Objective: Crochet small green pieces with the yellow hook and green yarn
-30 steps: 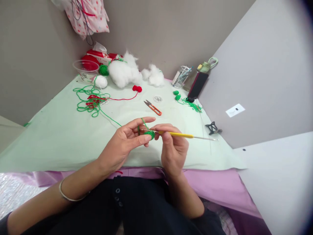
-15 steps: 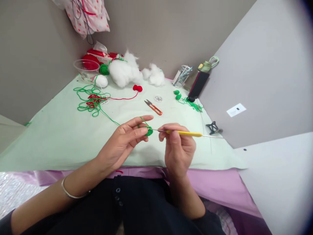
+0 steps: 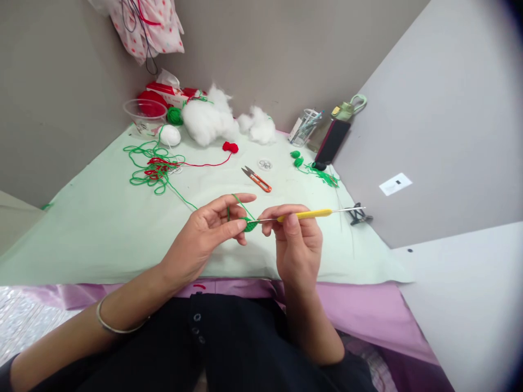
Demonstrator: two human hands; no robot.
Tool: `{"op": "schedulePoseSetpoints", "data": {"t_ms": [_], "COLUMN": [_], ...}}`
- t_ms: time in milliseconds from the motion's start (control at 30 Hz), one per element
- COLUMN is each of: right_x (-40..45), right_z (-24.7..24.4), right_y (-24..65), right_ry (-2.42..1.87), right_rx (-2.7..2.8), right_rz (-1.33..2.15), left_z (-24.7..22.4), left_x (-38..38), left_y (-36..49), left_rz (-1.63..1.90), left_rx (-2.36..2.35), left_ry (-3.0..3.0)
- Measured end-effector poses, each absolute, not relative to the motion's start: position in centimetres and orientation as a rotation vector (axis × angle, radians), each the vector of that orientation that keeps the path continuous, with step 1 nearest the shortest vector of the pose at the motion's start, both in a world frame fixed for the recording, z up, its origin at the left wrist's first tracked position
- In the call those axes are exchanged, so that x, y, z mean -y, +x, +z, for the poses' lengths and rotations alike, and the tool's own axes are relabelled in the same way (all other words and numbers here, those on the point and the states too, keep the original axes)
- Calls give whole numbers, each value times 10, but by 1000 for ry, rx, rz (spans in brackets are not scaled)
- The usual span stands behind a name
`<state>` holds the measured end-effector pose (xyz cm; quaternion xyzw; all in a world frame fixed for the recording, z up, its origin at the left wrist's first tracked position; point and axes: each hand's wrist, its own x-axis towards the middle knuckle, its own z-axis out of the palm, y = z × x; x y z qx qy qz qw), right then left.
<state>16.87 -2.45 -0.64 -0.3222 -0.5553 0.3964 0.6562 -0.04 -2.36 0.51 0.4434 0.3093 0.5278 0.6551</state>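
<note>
A small green crochet piece point(image 3: 250, 225) is pinched between the thumb and fingers of my left hand point(image 3: 212, 226). Green yarn point(image 3: 182, 197) runs from the tangle on the table to this hand, and a strand slants from the raised index finger down to the piece. My right hand point(image 3: 297, 239) grips a crochet hook point(image 3: 310, 214) by its yellow handle, its thumb on top. The hook's metal tip reaches left and touches the green piece, but its exact place in the stitches is too small to tell.
Orange-handled scissors point(image 3: 258, 179) and a small clear dish point(image 3: 265, 164) lie beyond my hands. Tangled yarn point(image 3: 153, 167), white stuffing point(image 3: 208, 122) and a plastic tub point(image 3: 145, 117) stand back left. A bottle point(image 3: 344, 110), phone point(image 3: 333, 141) and black stand point(image 3: 358, 214) are at right.
The hook's handle end has tilted up, and my right hand has shifted slightly left. The green piece sits a little lower, with a longer strand showing above it.
</note>
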Motion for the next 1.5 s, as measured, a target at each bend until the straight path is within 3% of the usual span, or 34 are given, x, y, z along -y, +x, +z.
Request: {"op": "schedulePoseSetpoints", "data": {"t_ms": [400, 600, 700, 833, 1000, 1133, 1300, 1367, 1500], "right_x": [34, 30, 27, 27, 25, 25, 25, 25, 24], "right_z": [-9, -23, -30, -23, -6, -11, -23, -20, -11], "right_y": [164, 161, 160, 161, 161, 158, 160, 163, 166], "right_ry": [-773, -731, -734, -723, -701, -772, -766, -781, -741], "right_rx": [1504, 1683, 1719, 1565, 1353, 1464, 1660, 1606, 1385], "right_rz": [450, 66, -172, 114, 596, 469, -56, 27, 506], "left_z": [9, 5, 6, 11, 14, 12, 10, 10, 9], "left_x": [26, 29, 28, 22, 23, 26, 22, 18, 15], "left_y": [-2, 4, 5, 0, 0, 6, 6, 4, 0], "left_rz": [1295, 1387, 1273, 1046, 1147, 1211, 1096, 1021, 1112], "left_rx": [-918, -935, -780, -649, -655, -711, -663, -624, -622], "left_ry": [1243, 1269, 1036, 742, 830, 892, 707, 625, 682]}}
